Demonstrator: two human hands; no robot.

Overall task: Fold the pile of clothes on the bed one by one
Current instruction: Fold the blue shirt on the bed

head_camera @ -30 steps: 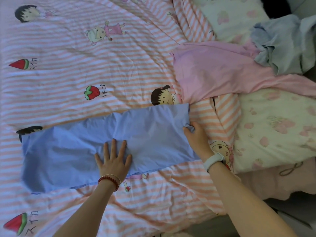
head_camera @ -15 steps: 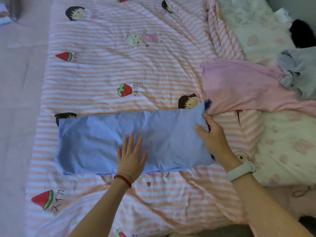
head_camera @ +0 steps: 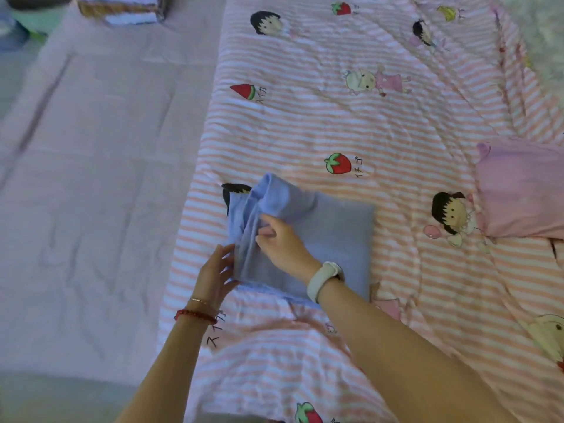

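A light blue garment (head_camera: 335,236) lies folded in half on the pink striped quilt (head_camera: 366,132), its left part still bunched up. My right hand (head_camera: 280,242), with a white wristband, pinches the folded-over end of the blue cloth near its left side. At the garment's left edge my left hand (head_camera: 215,270), with a red bead bracelet, touches the cloth with straight fingers. A pink garment (head_camera: 522,190) lies at the right edge of the view, apart from both hands.
The quilt with cartoon prints covers the right two thirds of the bed. A plain pink sheet (head_camera: 91,193) lies to the left. A box-like object (head_camera: 122,9) stands at the top left corner.
My right hand has carried the garment's right end over to the left, halving its length. My left hand has slid from the cloth's middle to its left edge. The camera has turned left.
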